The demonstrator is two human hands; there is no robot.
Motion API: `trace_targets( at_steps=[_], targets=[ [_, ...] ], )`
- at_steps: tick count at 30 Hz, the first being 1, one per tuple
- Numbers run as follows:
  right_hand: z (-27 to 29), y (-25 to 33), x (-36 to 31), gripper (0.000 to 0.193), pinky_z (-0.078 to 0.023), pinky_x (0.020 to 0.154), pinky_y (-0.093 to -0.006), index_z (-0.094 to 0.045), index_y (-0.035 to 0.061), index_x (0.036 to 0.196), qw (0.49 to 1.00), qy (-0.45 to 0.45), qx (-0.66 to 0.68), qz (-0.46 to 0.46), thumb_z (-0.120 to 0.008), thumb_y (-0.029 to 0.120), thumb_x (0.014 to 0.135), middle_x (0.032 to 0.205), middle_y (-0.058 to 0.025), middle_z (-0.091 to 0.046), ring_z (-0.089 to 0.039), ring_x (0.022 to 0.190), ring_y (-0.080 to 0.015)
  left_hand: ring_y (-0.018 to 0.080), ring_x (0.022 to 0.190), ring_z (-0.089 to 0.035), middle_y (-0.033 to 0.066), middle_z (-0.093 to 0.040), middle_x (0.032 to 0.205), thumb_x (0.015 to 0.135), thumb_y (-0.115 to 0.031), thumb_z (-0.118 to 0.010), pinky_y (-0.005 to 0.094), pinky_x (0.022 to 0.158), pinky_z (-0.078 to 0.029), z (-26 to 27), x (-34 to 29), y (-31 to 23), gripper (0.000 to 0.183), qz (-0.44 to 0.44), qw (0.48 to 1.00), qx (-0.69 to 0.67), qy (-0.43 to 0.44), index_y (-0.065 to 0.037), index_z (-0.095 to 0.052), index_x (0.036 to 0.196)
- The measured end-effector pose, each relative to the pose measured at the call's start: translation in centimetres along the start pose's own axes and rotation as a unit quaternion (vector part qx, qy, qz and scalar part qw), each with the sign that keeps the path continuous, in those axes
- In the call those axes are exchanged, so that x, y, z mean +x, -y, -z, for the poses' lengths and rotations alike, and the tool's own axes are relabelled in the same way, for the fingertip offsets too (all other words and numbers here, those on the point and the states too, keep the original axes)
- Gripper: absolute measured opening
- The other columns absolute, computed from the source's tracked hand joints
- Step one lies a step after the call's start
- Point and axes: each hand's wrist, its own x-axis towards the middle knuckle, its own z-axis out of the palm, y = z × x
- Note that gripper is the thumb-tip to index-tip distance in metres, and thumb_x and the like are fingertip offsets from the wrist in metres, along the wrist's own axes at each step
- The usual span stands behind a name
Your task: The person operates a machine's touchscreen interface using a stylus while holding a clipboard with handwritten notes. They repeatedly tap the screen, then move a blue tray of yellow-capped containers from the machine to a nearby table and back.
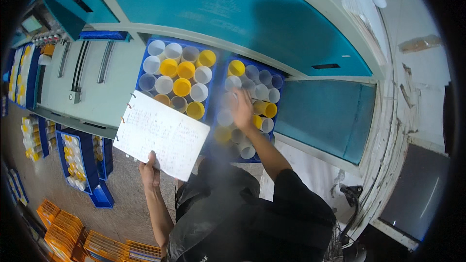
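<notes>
In my left hand (151,171) is an open ring-bound notebook (162,133) with handwriting on its white page, my thumb lying on its lower edge. It covers part of a blue crate (141,70) of white and yellow cylindrical tubes standing open end up. My right hand (242,109) reaches over a second blue crate (277,70) of similar tubes, close to a white tube (233,83). Its fingers are partly blurred and hide the tubes below, so whether they grip one cannot be made out.
Behind the crates stands a machine with teal panels (208,5). A teal-topped surface (325,116) lies to the right. More blue crates of tubes (75,160) stand lower left, with orange baskets (65,233) on the floor. Two rails (81,68) run along the grey bench at left.
</notes>
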Motion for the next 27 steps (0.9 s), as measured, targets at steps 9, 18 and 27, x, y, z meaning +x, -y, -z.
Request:
trace_targets(
  at_steps=[9, 18, 27],
  targets=[
    [9.6, -5.4, -23.3, 0.075, -0.033, 0.114, -0.058, -0.037, 0.0083, 0.154, 0.605, -0.123, 0.203, -0.76, -0.048, 0.062, 0.102, 0.155, -0.0197, -0.042, -0.043, 0.143, -0.0332, 0.0297, 0.13, -0.055, 0.0184, -0.056, 0.142, 0.098, -0.02, -0.073, 0.0425, 0.111, -0.044, 1.8, 1.9, 0.0, 0.057, 0.008, 0.999, -0.019, 0.044, 0.007, -0.049, 0.141],
    [5.1, -4.7, -34.2, 0.091, -0.023, 0.117, -0.0586, -0.031, 0.015, 0.159, 0.649, -0.038, 0.421, -0.633, -0.044, 0.079, 0.094, 0.162, -0.0086, -0.038, -0.037, 0.145, -0.0285, 0.0349, 0.148, -0.032, 0.0201, -0.026, 0.164, 0.102, -0.058, -0.056, 0.0452, 0.121, -0.028, 2.4, 2.5, 1.0, 0.094, 0.044, 0.993, 0.047, 0.103, 0.005, -0.019, 0.16],
    [16.6, -5.0, -19.9, 0.036, -0.057, 0.072, -0.0424, -0.065, 0.007, 0.121, 0.832, 0.369, -0.241, -0.335, -0.063, 0.037, 0.101, 0.081, -0.016, -0.073, -0.071, 0.075, -0.0376, 0.0394, 0.149, -0.028, 0.0256, -0.027, 0.161, 0.104, -0.053, -0.053, 0.0491, 0.123, -0.026, 6.5, -2.2, 6.3, 0.087, 0.16, 0.985, -0.063, -0.012, 0.009, -0.021, 0.156]
  ],
)
